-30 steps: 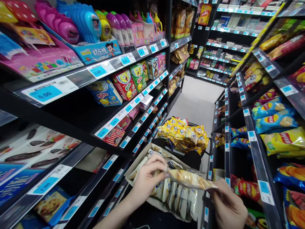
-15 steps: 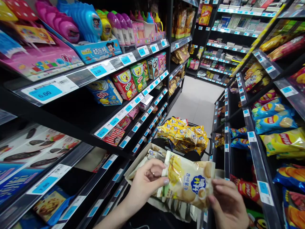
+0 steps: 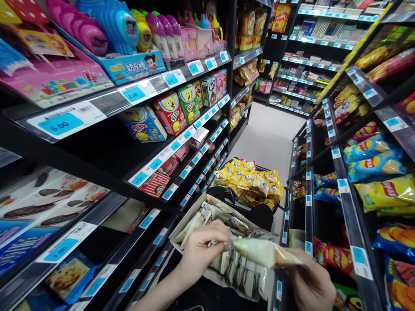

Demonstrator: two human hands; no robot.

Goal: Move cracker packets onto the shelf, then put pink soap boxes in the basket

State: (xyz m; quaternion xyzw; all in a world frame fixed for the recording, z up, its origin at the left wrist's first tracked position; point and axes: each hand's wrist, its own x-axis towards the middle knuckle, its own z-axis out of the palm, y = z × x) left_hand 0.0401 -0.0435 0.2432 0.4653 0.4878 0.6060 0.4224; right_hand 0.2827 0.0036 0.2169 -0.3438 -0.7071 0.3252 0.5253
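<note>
Between my two hands a cream-coloured snack packet [image 3: 264,254] is stretched lengthwise, its narrow edge turned toward me and slightly blurred. My left hand [image 3: 202,246] pinches the greenish end with thumb and fingers. The other end is held by my right hand [image 3: 309,280], whose fingers are partly hidden behind it. Below the packet lies an open cardboard box [image 3: 181,226] with several similar snack packets [image 3: 231,270] standing in rows. Past the box sits a heap of yellow snack packets [image 3: 248,179] on a dark-framed carrier.
Stocked shelves with price tags [image 3: 61,123] run close along the left. On the right, slanted racks hold chip bags [image 3: 384,190]. A grey aisle floor [image 3: 274,125] leads to shelves at the back.
The packet has turned from its printed face to its edge and tipped flatter. My right hand has rotated with it. More of the box's contents shows.
</note>
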